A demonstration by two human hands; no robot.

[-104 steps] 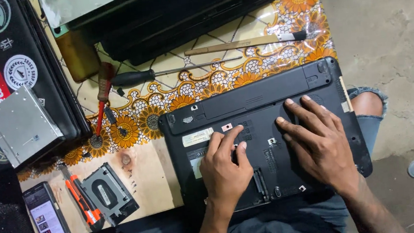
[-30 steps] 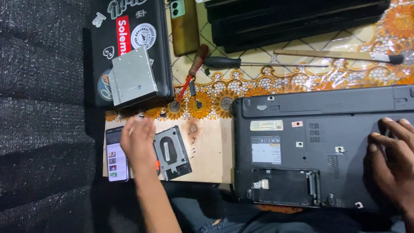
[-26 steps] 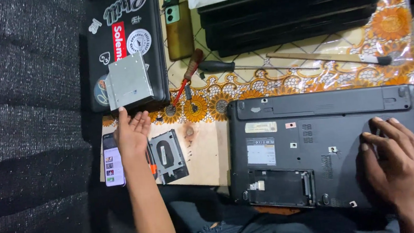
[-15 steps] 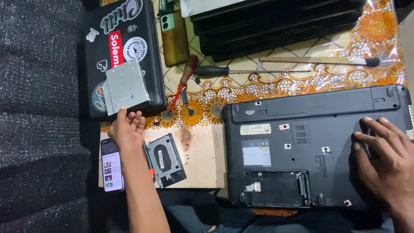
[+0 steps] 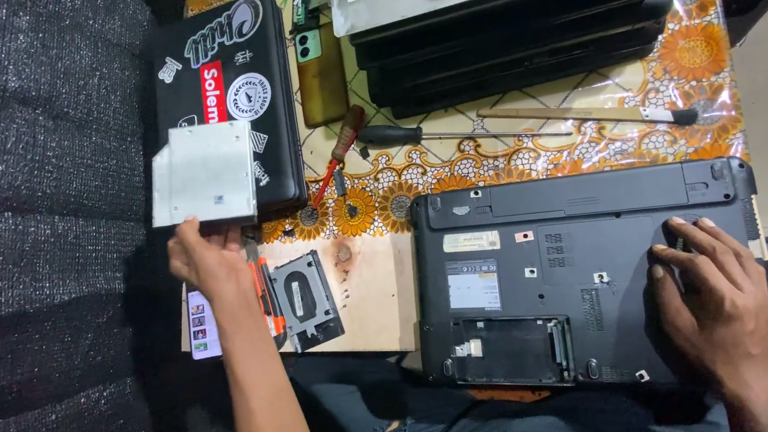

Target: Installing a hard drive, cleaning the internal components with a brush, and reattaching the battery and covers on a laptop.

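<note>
Your left hand [image 5: 207, 259] has come up from the phone and the drive caddy to the lower edge of the silver optical drive [image 5: 203, 174]; the fingers curl at that edge, but you cannot tell whether they grip it or only touch it. Half a second ago the same hand lay lower, just above the phone. Your right hand [image 5: 716, 303] has hardly moved: it lies flat, fingers spread, pressing on the right end of the upturned black laptop [image 5: 547, 276], which sits on the board in front of you, its matte plastic underside showing vents, two pale labels and one open rectangular bay near the front edge.

Beside your left wrist lie one orange-handled screwdriver [image 5: 266, 291], one black metal drive caddy [image 5: 306, 299] with a cut-out middle, and one phone [image 5: 199, 323] with a lit screen, all on a pale wooden board [image 5: 372, 291]. The optical drive is a thin square of brushed metal, resting partly on a closed black laptop covered in stickers [image 5: 224, 82]. Above the board, on the glossy sunflower-patterned tablecloth [image 5: 694, 50], you can count a red-handled pair of pliers [image 5: 337, 155], one long black-handled screwdriver [image 5: 451, 132] and one slim wooden-handled tool [image 5: 579, 115]. A stack of dark laptops [image 5: 517, 38] lies behind them.
</note>
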